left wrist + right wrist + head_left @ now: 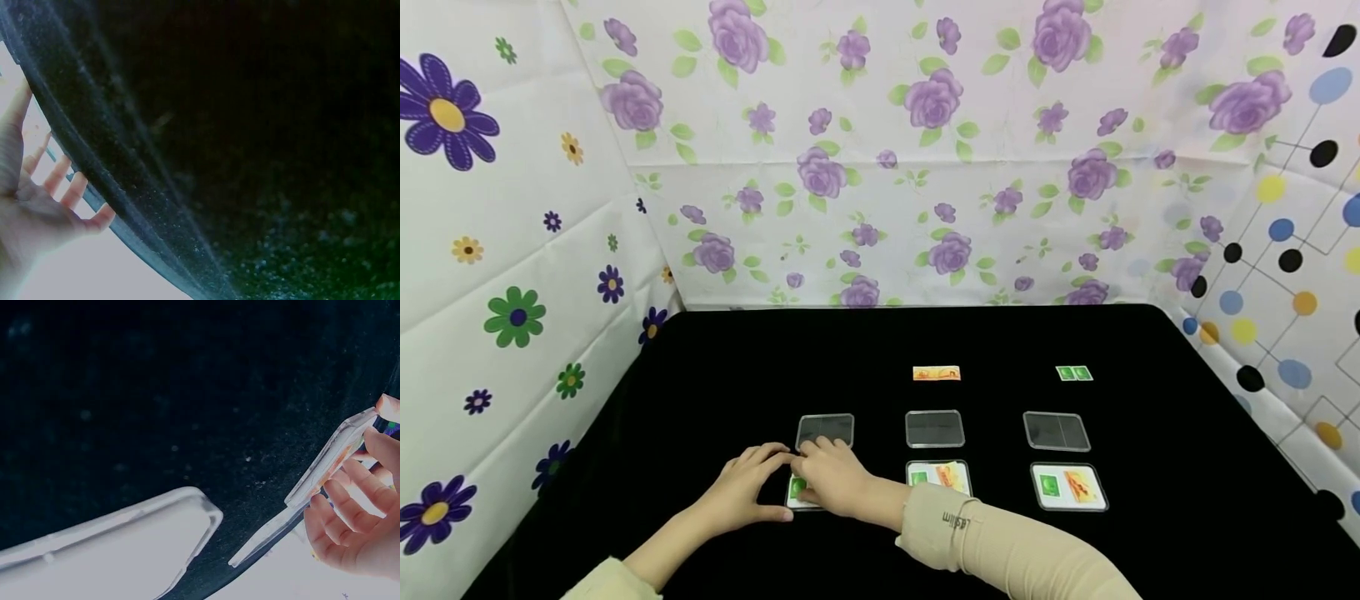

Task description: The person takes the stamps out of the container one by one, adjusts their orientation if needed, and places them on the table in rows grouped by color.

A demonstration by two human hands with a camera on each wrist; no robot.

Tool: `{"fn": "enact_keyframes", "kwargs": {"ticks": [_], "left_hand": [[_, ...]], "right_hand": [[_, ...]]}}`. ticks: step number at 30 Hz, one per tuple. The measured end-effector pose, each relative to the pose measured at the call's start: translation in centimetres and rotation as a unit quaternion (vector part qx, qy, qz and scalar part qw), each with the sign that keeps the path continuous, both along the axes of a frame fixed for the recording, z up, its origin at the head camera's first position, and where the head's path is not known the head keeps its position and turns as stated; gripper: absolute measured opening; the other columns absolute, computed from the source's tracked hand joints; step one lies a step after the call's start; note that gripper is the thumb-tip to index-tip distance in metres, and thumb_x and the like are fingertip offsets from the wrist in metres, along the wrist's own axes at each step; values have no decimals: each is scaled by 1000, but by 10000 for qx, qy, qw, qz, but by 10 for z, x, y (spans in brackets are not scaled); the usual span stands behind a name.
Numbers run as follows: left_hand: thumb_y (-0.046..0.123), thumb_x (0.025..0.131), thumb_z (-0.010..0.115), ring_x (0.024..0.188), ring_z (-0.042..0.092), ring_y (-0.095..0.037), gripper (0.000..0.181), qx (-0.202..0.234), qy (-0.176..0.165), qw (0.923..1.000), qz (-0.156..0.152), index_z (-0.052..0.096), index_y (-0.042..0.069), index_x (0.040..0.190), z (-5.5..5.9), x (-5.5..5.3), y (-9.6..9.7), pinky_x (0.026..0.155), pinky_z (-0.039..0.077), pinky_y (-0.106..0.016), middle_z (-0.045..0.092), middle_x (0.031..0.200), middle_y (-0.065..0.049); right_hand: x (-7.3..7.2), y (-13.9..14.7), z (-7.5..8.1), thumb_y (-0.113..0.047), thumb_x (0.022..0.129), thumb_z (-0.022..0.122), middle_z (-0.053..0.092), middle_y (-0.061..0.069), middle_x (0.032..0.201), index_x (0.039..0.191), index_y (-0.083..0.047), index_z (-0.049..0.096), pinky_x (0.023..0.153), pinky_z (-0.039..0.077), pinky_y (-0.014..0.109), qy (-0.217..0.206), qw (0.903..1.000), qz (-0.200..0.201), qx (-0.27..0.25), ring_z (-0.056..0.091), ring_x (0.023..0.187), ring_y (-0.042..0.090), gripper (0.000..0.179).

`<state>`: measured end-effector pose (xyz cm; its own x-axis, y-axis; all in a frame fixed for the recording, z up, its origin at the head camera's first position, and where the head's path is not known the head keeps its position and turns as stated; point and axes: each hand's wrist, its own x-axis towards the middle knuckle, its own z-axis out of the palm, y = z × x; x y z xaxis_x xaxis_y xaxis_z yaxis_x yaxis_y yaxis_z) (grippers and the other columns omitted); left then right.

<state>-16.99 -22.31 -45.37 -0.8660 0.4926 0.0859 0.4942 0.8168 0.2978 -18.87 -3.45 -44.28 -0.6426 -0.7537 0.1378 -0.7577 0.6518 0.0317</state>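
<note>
Both hands meet over the leftmost clear card case (795, 493), which has a white insert and a green stamp. My left hand (741, 492) is at its left side, thumb and fingers spread apart, the thumb by the near corner. From the right, my right hand (835, 479) reaches across and covers most of the case. In the right wrist view my right fingers, loosely bent, lie over the case (331, 459), where a patch of orange shows. Exact finger contact on the insert is hidden. The left wrist view shows the left fingers (74, 190) extended and apart.
Two more filled cases, middle (940, 475) and right (1069, 487), bear green and orange stamps. Behind the row lie clear lids at left (825, 429), middle (935, 429) and right (1056, 432). Farther back are an orange stamp strip (936, 373) and green stamps (1074, 373).
</note>
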Motion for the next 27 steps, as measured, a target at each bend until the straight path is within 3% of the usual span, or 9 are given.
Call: {"fn": "enact_keyframes", "kwargs": {"ticks": [9,17,27], "left_hand": [[44,66,79,120,48,-41,75,-18,-74,10000,51,55,6,126,0,0,0,89,39,-67,51,132,-17],[44,67,79,120,47,-41,74,20,-99,9999,5,54,6,125,1,0,1,89,38,-68,51,132,-17],[45,67,79,122,46,-40,78,52,-158,9998,58,53,3,127,4,1,0,92,36,-68,50,133,-18]], "right_hand": [[-1,-3,2,-41,76,73,64,-6,97,96,-21,69,72,45,18,-64,9999,-91,-48,53,82,6,28],[-2,-5,6,-35,75,76,60,-7,94,88,-21,65,71,44,15,-698,9964,-332,-340,46,78,3,22],[-3,-7,8,-24,77,78,61,-8,85,87,-18,58,61,38,9,-1165,9917,-144,-520,42,69,1,23]]}}
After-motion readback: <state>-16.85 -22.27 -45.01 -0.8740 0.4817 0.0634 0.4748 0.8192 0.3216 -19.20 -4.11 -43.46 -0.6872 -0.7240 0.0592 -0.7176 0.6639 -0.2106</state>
